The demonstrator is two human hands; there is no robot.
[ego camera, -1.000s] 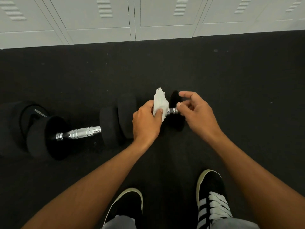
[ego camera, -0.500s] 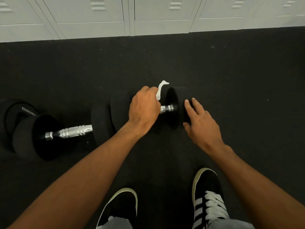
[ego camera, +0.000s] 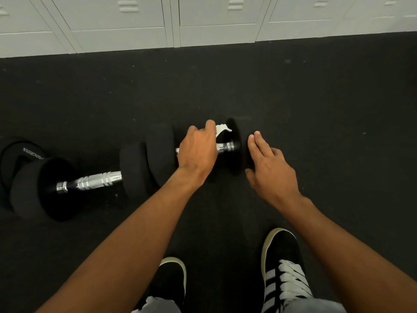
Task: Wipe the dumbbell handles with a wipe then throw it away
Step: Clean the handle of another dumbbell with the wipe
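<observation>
Two black dumbbells lie end to end on the dark floor. The right dumbbell has a chrome handle, and my left hand is wrapped over that handle with a white wipe in its grip; a corner of the wipe sticks out above the fingers. My right hand rests flat, fingers apart, against the right weight head of this dumbbell. The left dumbbell lies untouched, its chrome handle fully showing.
A row of pale grey lockers stands along the far edge of the black rubber floor. My two black shoes are at the bottom. A third black weight sits at the far left.
My left hand turned over and closed around the handle with the wipe, hiding most of it. My right hand let go of the handle end and moved to the outer weight head.
</observation>
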